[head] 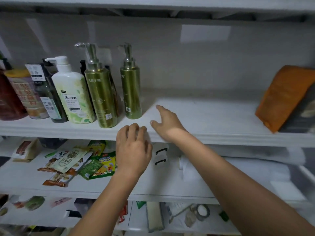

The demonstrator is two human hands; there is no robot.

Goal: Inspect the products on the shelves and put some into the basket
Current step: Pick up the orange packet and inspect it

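My right hand (pixel 166 122) hovers open over the upper shelf (pixel 204 116), fingers spread, just right of a green pump bottle (pixel 131 92). A second, taller green pump bottle (pixel 100 96) stands further left, next to a white and green Accen pump bottle (pixel 73 94). My left hand (pixel 133 149) is at the front edge of that shelf, its fingers curled. Something pale shows under its fingertips, and I cannot tell whether it holds it. No basket is in view.
Darker bottles and jars (pixel 25 92) crowd the upper shelf's left end. An orange bag (pixel 283 97) leans at its right end. Snack and seasoning packets (pixel 81 164) lie on the middle shelf beside a small white box with black handles (pixel 161 156). Tape rolls (pixel 202 212) lie on the lower shelf.
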